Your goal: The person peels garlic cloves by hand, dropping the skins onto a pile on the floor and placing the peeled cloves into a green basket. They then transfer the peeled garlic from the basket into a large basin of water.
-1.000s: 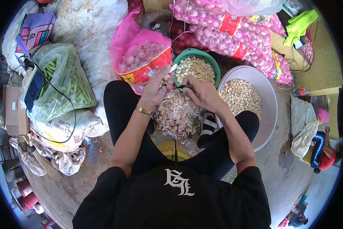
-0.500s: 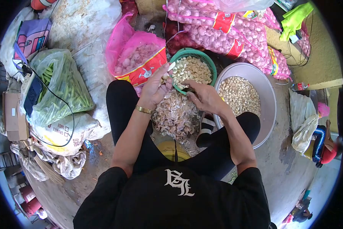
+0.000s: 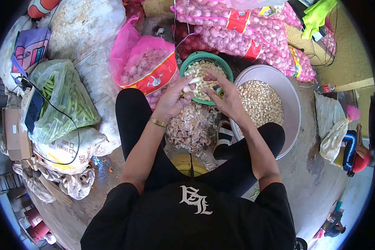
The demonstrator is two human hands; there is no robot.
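My left hand (image 3: pixel 173 99) is closed on a few pale garlic cloves (image 3: pixel 194 81), pinched at its fingertips over the near side of a green basket (image 3: pixel 228 70). Peeled cloves (image 3: pixel 204 66) lie inside that basket. Facing it, my right hand (image 3: pixel 228 99) has its index finger and thumb apart. What looks like a small knife (image 3: pixel 218 89) sits against its palm, mostly hidden by the fingers. Below both hands is a heap of papery garlic skins (image 3: pixel 190 129). Unpeeled cloves (image 3: pixel 260 102) fill much of a wide pale basin (image 3: pixel 293 121) at the right.
An opened pink mesh sack (image 3: pixel 122 54) of garlic stands ahead on the left. More full garlic sacks (image 3: pixel 258 41) are stacked at the back. At the left, green pods fill a clear plastic bag (image 3: pixel 70 100), with a phone (image 3: pixel 34 106) beside it. Another person (image 3: pixel 358 156) shows far right.
My right hand has lifted from the basket's near rim, and its fingers have come up close to the cloves in my left hand. The view has shifted slightly.
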